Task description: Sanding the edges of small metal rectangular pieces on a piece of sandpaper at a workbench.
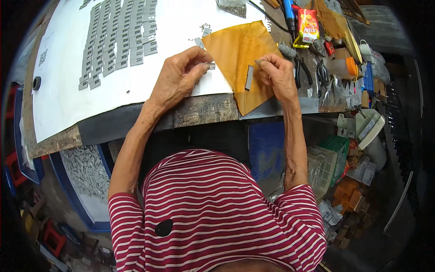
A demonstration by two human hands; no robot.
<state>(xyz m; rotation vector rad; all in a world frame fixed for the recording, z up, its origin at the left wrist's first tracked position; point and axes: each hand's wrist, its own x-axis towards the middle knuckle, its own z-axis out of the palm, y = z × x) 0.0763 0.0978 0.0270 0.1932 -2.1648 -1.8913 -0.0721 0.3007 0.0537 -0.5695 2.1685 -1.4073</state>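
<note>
My left hand (181,75) is closed above the white sheet, thumb and fingers pinching a small grey metal piece (210,66). Over the brown paper (240,41), my right hand (278,75) pinches a small dark piece (257,62) too tiny to name. A flat grey bar (249,77) lies on that paper, just left of my right fingers. Two grey pieces (199,42) rest by the paper's left edge, near a scatter of tiny bits (205,26). Farther left, many grey rectangular pieces (120,38) stand in slanting rows on the white sheet (59,90).
At the right lie pliers (305,71), a red and yellow snack packet (308,27), a blue-handled tool (289,11) and an orange-lidded container (342,66). A clear bag of small parts (233,7) sits at the back. Below the table's left, a blue bin (56,165) holds grey pieces.
</note>
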